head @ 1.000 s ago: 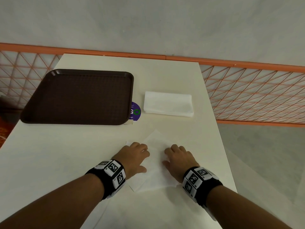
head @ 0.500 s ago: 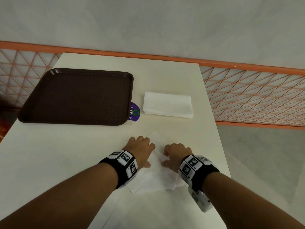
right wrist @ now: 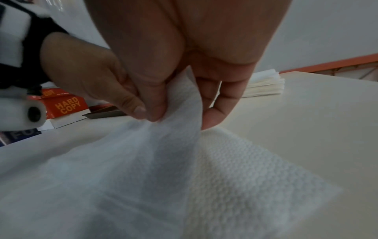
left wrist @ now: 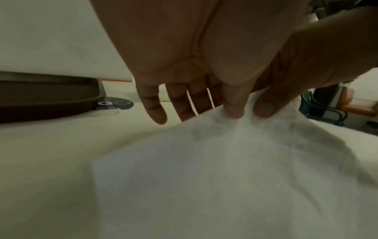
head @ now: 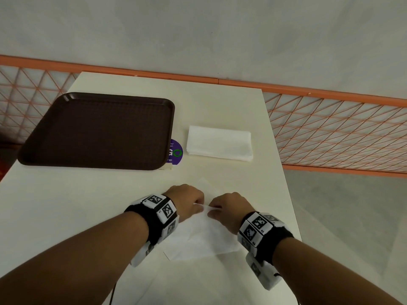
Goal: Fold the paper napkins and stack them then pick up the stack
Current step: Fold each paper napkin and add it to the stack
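Note:
A white paper napkin (head: 202, 238) lies unfolded near the table's front edge, one corner pointing away from me. My left hand (head: 198, 205) and right hand (head: 211, 210) meet above its middle. Each pinches a raised ridge of the napkin (right wrist: 163, 153) between thumb and fingers. In the left wrist view my left hand (left wrist: 230, 112) grips the napkin (left wrist: 204, 161) right beside the other hand's thumb. The right wrist view shows my right hand (right wrist: 184, 120) holding a lifted flap. A stack of folded napkins (head: 219, 146) sits further back on the right.
A dark brown tray (head: 99, 130) lies at the back left, partly covering a purple round sticker (head: 176, 150). The table's right edge (head: 286, 194) runs close to my right wrist. An orange mesh railing (head: 330, 133) stands beyond. An orange box (right wrist: 65, 105) is off to the left.
Both hands slid inward from lying flat and apart on the napkin until they met at its middle. They now pinch the paper and lift a ridge off the table.

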Action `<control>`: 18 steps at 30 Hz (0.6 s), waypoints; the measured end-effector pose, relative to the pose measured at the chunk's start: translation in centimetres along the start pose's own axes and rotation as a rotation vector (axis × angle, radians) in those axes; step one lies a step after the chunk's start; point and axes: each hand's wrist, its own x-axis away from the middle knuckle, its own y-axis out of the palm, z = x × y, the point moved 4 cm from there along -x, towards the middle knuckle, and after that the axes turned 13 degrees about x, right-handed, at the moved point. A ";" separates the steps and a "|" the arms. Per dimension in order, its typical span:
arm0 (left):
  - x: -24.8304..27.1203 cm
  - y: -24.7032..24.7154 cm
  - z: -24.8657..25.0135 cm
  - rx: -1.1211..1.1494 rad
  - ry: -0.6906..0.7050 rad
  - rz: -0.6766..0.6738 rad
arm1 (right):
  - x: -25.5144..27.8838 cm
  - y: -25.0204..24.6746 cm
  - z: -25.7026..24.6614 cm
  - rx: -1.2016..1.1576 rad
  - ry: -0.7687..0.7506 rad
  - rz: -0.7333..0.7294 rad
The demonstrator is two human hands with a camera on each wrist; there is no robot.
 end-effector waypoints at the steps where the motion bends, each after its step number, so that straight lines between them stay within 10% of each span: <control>1: 0.0 -0.2 -0.2 -0.003 -0.018 -0.019 | 0.1 -0.1 0.3 -0.004 0.005 0.005; 14: -0.5 1.0 -3.2 -0.129 -0.142 0.139 | -1.1 0.5 4.0 -0.068 0.284 0.112; 18: -0.6 1.2 -3.8 -0.307 -0.064 0.290 | -0.2 1.0 2.3 0.397 0.042 0.306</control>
